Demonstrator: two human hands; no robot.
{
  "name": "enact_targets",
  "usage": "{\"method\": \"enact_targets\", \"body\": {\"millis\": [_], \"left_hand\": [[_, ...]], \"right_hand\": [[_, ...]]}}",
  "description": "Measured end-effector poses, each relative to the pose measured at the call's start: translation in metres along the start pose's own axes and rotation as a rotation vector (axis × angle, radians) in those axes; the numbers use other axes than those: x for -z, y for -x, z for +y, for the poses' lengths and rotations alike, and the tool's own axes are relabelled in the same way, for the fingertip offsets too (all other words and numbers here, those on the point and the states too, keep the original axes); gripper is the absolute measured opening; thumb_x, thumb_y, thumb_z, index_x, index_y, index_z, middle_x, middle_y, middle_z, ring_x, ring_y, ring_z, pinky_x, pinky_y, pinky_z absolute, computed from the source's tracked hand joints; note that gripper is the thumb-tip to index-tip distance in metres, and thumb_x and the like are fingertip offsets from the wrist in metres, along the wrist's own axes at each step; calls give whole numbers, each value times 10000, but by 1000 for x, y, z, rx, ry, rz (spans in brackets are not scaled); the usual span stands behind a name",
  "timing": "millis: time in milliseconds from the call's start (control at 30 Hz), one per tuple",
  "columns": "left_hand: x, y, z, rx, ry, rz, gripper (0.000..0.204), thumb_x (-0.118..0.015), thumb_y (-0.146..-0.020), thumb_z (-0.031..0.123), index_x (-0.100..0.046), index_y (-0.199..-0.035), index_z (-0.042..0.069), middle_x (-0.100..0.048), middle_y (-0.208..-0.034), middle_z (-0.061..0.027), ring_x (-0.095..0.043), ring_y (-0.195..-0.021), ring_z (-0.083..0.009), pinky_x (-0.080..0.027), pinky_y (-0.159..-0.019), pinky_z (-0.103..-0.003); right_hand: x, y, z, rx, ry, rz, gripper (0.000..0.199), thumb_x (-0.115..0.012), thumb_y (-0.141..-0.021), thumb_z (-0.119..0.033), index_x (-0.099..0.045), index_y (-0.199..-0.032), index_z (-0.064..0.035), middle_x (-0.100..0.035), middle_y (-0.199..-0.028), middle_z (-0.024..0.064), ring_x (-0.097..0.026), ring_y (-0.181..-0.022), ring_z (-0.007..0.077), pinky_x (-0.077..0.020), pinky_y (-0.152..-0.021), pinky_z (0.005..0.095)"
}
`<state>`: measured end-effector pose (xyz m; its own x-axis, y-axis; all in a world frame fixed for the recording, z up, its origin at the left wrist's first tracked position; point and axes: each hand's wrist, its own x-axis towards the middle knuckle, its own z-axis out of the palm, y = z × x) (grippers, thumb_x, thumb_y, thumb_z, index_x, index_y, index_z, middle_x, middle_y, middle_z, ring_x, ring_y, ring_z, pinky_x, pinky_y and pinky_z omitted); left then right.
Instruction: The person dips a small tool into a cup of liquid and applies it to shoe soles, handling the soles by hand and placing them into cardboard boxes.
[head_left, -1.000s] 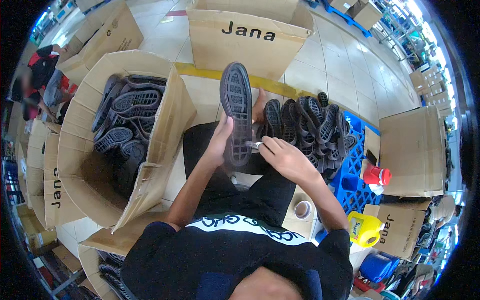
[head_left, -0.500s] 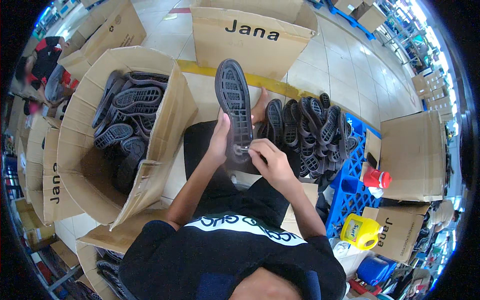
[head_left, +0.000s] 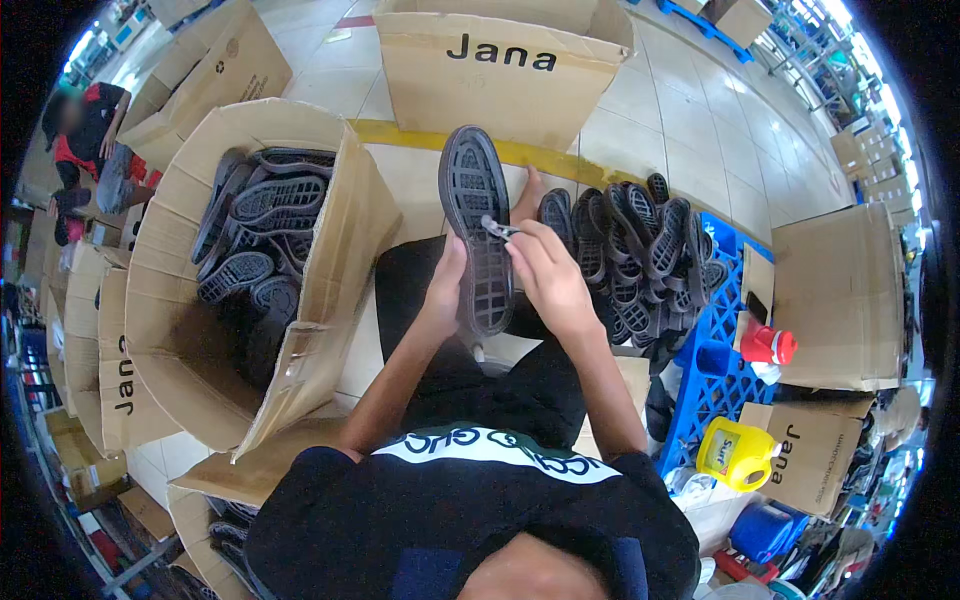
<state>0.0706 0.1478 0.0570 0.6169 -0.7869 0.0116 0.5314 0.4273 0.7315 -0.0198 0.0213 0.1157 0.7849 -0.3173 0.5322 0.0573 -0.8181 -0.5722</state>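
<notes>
In the head view, the right hand point(head_left: 552, 285) had its fingers point(head_left: 537, 243) closed in a pinch on a small tool point(head_left: 498, 230), whose tip lay against the gridded face of a dark shoe sole point(head_left: 468, 180). The left hand point(head_left: 445, 290) gripped that sole by its lower left edge, some of its fingers hidden behind. The sole was between a cardboard box point(head_left: 335, 270) and a pile of soles point(head_left: 665, 240)

One dark shoe sole point(head_left: 482, 265) rests in left hand point(head_left: 446, 288); one small silvery tool point(head_left: 496, 229), pinched in right hand point(head_left: 551, 275), overlaps its gridded face; one cardboard box point(head_left: 322, 275) of soles point(head_left: 280, 199) stands left, one sole pile point(head_left: 667, 242) right.
</notes>
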Motion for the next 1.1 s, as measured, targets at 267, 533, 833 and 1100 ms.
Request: {"method": "enact_targets", "body": {"millis": [267, 533, 833, 1100], "left_hand": [[3, -8, -10, -5, -7, -9, 573, -257, -995, 474, -403, -1312, 20, -551, -1240, -171, -593, -1033, -236, -489, -898, -371], [-3, -8, -7, 112, 171, 64, 569, -313, -975, 512, -427, -1265, 37, -583, -1147, -137, -615, -964, -214, -530, -809, -357], [-19, -4, -39, 267, 273, 71, 540, -298, -988, 484, -408, -1306, 61, -568, -1196, -131, -601, -1016, -203, -509, -860, -356], [-11, -17, -57, 280, 149, 16, 664, -259, -970, 540, -380, -1352, 11, -495, -1320, -156, -569, -1078, -256, -509, -876, -411]], "right_hand": [[26, 23, -11, 416, 283, -331, 270, -584, -717, -42, -549, -978, 22, -534, -1087, 165, -577, -992, 297, -501, -851, 353], [49, 55, -12, 336, 117, -433, 259, -615, -704, -24, -564, -955, 21, -556, -1069, 160, -594, -984, 305, -513, -830, 364], [47, 39, 9, 187, 244, -235, 245, -609, -729, -19, -553, -966, 14, -545, -1070, 165, -580, -976, 331, -495, -813, 376], [76, 116, 14, 47, 70, -386, 250, -622, -753, -9, -562, -996, -1, -557, -1104, 164, -583, -1018, 312, -495, -855, 366]]}}
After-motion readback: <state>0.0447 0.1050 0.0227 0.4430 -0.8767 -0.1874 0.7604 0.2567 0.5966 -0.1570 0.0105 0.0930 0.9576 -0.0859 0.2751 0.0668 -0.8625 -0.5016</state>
